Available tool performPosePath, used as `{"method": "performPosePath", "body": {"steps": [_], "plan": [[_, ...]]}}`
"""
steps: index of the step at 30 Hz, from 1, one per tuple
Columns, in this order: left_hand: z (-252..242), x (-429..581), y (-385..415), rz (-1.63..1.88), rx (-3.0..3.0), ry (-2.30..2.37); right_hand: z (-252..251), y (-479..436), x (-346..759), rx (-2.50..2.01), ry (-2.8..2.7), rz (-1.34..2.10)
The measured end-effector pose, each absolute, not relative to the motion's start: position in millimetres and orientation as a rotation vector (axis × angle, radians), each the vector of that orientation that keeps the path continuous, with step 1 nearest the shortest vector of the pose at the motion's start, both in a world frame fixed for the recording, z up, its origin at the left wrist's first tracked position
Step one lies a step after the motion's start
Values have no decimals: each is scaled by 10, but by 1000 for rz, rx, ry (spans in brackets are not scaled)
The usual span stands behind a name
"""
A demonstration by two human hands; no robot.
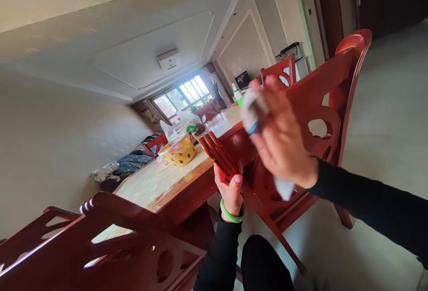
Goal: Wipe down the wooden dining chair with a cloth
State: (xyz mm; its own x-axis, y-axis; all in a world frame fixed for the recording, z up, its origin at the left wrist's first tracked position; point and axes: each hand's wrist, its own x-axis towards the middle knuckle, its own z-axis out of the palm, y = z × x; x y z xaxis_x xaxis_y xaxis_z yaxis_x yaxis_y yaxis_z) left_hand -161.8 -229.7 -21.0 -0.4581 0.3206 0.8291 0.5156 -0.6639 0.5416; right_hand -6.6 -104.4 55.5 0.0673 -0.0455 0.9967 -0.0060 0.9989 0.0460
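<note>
Chair location: the red wooden chair [314, 104] is right of centre, beside the dining table [138, 188].
Chair direction: the long axis of its top rail slants from the grooved end near the centre up to the curved end at upper right; its visible legs point toward the lower right.
Left hand [230, 190]: partly closed around the grooved end, thumb in sight on the near side, fingers largely hidden behind the wood.
Right hand [286, 141]: half open, fingers loosely bent, with hold of a whitish cloth [247, 106]; a corner hangs below the palm. Exact grip cannot be told through the blur.
Plastic bag [175, 131]: at the yellow basket [182, 152] on the table; its round green label [191, 129] is too small to read.
Spray bottle [237, 95]: green and white, lower part hidden behind the right hand and cloth; markings unreadable.
Hidden or cut off: much of the chair's back and seat lies behind the right hand and forearm; the foreground chair [123, 233] runs out of view below.
</note>
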Motion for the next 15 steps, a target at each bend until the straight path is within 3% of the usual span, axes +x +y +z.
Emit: {"method": "performPosePath", "body": {"steps": [4, 9, 15], "plan": [[-199, -1534, -2373, -2223, -1480, -1304, 687, -1314, -167, 156, -1552, -160], [-258, -1309, -2470, -2214, -1465, -1456, 727, -541, 197, 89, -1597, -385], [-335, -1230, -2344, -2151, -1371, -1513, 700, 104, 531, -53, -1632, -319]]}}
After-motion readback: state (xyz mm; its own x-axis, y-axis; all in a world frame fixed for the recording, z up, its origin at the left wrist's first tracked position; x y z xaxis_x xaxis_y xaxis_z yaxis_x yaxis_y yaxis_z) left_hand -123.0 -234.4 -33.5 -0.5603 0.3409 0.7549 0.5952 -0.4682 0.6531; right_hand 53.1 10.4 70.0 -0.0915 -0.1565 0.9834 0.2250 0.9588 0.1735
